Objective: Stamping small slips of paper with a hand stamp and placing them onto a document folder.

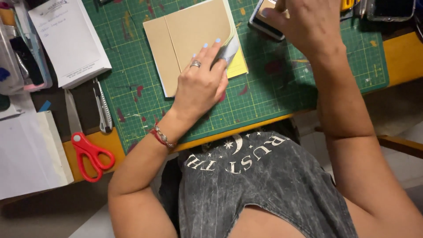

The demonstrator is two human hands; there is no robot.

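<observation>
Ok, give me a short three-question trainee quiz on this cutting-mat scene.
1. True or false: the left hand rests on the tan booklet.
2. What colour are the handles of the scissors? A red, B blue, C black.
3. Which tool lies between the scissors and the green cutting mat?

Key: 1 true. 2 A. 3 the utility knife.

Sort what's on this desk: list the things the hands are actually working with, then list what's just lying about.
In use:
- tan booklet, pressed flat by the left hand
- phone, under the right hand
- green cutting mat, beneath the booklet

Lying about:
- red scissors
- utility knife
- white notepad
- white paper stack
</observation>
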